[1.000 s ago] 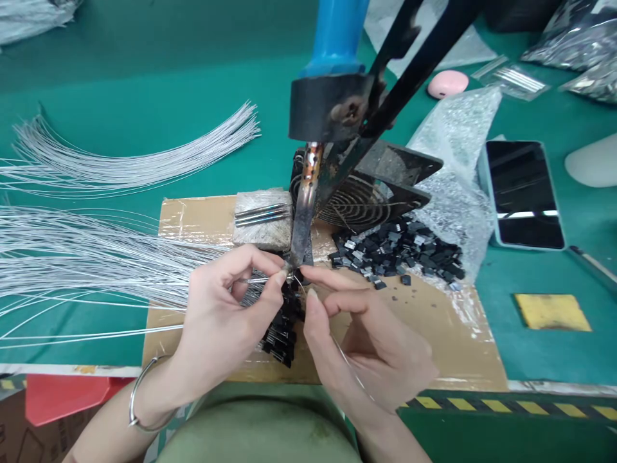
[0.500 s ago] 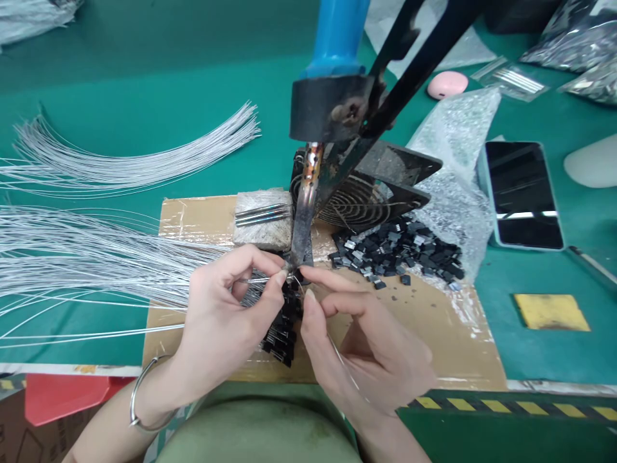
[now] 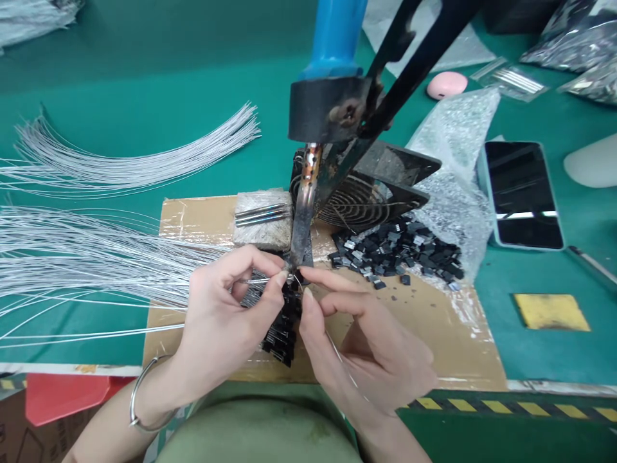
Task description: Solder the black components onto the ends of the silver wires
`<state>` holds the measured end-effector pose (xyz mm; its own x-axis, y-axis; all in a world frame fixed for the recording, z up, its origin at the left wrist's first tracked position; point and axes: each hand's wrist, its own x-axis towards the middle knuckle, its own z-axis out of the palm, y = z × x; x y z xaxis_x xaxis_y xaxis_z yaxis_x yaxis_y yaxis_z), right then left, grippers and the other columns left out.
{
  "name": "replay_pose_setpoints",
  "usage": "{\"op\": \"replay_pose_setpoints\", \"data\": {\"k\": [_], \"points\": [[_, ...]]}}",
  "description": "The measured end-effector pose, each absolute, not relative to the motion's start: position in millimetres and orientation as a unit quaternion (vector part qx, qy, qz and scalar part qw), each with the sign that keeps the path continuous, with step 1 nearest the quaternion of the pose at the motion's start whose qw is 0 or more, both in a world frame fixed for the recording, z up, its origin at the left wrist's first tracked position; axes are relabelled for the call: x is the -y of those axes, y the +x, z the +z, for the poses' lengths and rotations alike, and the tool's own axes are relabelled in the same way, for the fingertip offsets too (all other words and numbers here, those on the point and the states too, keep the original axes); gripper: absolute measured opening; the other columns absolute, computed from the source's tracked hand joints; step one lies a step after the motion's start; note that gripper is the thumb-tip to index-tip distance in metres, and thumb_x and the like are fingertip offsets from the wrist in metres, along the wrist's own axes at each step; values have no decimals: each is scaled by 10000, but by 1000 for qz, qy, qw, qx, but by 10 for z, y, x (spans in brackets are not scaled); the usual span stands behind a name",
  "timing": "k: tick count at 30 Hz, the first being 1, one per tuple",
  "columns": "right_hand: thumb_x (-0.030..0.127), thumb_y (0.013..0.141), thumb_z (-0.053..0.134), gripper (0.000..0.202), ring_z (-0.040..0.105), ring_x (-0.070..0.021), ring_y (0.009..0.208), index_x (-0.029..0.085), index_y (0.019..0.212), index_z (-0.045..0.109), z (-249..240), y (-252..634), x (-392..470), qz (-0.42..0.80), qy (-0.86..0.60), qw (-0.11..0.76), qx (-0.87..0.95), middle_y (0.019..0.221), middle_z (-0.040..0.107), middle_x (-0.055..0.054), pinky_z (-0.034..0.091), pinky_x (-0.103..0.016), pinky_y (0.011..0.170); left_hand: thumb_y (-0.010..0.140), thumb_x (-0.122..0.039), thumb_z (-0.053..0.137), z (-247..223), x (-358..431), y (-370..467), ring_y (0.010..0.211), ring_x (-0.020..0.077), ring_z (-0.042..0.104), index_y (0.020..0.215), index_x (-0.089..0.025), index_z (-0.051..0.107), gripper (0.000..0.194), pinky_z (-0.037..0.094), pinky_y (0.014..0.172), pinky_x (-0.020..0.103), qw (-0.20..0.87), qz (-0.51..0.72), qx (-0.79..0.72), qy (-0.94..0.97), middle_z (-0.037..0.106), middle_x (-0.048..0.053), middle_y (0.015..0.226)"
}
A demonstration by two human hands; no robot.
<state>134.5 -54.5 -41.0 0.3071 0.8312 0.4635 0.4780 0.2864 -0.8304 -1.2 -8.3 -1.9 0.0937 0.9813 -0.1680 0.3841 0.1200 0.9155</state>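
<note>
A blue-handled soldering iron hangs in a black holder, its tip pointing down between my hands. My left hand pinches the end of a thin silvery wire right beside the tip. Close by on the right, my right hand is closed on a thin strand of solder, which curves up to the tip and runs down over the palm. Below the tip lies a row of black connectors, partly hidden by my left hand. The exact contact at the tip is too small to tell.
Bundles of white wires lie at the left. Behind the iron is a black fan, with loose black pieces on the cardboard. A sponge block holds metal rods. A phone and yellow sponge sit right.
The soldering iron has shifted very slightly in the view. My right thumb has moved a little up and left; both hands otherwise keep their places.
</note>
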Motion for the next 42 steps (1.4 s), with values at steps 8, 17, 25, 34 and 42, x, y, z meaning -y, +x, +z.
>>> {"op": "replay_pose_setpoints", "data": {"k": [8, 17, 25, 34, 42], "points": [[17, 838, 750, 232, 835, -214, 741, 233, 863, 669, -411, 1338, 537, 152, -568, 574, 569, 861, 841, -27, 710, -301, 732, 862, -140, 707, -43, 85, -20, 690, 144, 660, 775, -176, 714, 94, 444, 551, 249, 460, 328, -590, 576, 772, 41, 861], [18, 846, 752, 235, 840, -225, 774, 237, 864, 667, -420, 1338, 548, 165, -570, 574, 564, 867, 843, -23, 708, -311, 761, 857, -135, 701, -37, 66, -16, 684, 139, 651, 765, -179, 698, 102, 435, 545, 240, 464, 317, -589, 581, 772, 33, 838], [32, 844, 766, 234, 834, -228, 731, 247, 880, 683, -421, 1334, 548, 158, -572, 576, 563, 879, 848, -25, 712, -322, 727, 853, -139, 710, -25, 78, -19, 679, 147, 655, 757, -180, 707, 105, 441, 547, 252, 463, 325, -589, 577, 775, 37, 832], [2, 842, 755, 241, 839, -223, 767, 230, 875, 681, -420, 1330, 543, 154, -568, 579, 565, 867, 847, -27, 713, -301, 743, 865, -147, 701, -26, 81, -12, 718, 150, 664, 775, -174, 718, 96, 440, 563, 252, 460, 322, -587, 583, 770, 40, 854], [-5, 841, 751, 240, 836, -215, 793, 222, 886, 687, -443, 1343, 543, 168, -566, 576, 566, 859, 838, -38, 707, -302, 776, 851, -137, 699, -32, 72, -13, 681, 139, 652, 755, -175, 698, 103, 429, 540, 241, 462, 314, -592, 581, 766, 32, 836]]}}
